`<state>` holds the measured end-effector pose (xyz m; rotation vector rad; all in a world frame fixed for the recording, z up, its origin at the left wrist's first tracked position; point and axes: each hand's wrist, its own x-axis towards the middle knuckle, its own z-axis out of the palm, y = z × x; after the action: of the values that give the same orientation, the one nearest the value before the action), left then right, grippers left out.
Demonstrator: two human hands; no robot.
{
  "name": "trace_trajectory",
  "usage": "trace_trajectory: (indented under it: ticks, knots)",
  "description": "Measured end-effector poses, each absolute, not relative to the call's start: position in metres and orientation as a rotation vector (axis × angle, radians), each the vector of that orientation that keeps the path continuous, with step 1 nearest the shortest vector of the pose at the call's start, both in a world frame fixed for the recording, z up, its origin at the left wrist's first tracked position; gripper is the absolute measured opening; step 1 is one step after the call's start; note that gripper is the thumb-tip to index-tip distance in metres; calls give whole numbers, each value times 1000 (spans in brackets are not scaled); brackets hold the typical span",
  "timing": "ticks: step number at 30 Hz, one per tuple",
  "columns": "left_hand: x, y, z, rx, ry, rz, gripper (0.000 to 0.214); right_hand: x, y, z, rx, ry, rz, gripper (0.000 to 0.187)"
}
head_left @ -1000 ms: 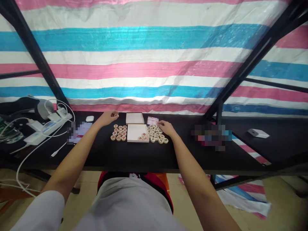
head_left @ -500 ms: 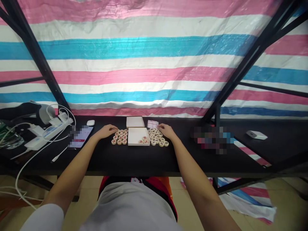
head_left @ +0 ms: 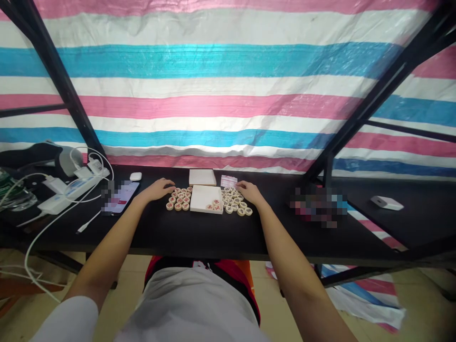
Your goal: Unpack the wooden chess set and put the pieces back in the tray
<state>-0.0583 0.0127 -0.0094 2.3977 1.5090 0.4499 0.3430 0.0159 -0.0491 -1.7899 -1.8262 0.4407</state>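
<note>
A: Both hands are up at the white box [head_left: 200,195], which sits open and roughly square on the black table [head_left: 199,235]. The left hand [head_left: 158,189] is just left of the box, fingers curled down on the far edge of the red-marked pieces [head_left: 179,199].

B: Is it clamped on one?

A: That can't be told from here; the fingertips hide whatever is under them. The right hand [head_left: 250,191] mirrors it just right of the box, resting on the far side of the dark-marked pieces [head_left: 235,203], and its grip is equally unclear.

B: So the hands are well apart, with the box between them.

A: Exactly. Each hand has its own pile closer, and each pile is touching or nearly touching a box wall. A few pieces [head_left: 214,204] lie inside at the box's near right corner, closer to the right hand. The lid [head_left: 202,177] lies just behind the box, with a paper slip [head_left: 228,181] behind and to the right.
</note>
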Motion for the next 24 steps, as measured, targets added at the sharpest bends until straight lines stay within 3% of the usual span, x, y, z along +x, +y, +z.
trace_trajectory:
  ticks: [4, 17, 24]
  knots:
    - [-31, -2, -5, 2550, 1377, 561, 58, 343, 17, -50, -1775, -1829, 432, 26]
    - [-2, -17, -9, 2686, 1287, 164, 70, 345, 19, -53, -1784, -1834, 416, 26]
    - [-7, -17, -7, 2646, 1279, 263, 76, 345, 19, -52, -1807, -1842, 402, 26]
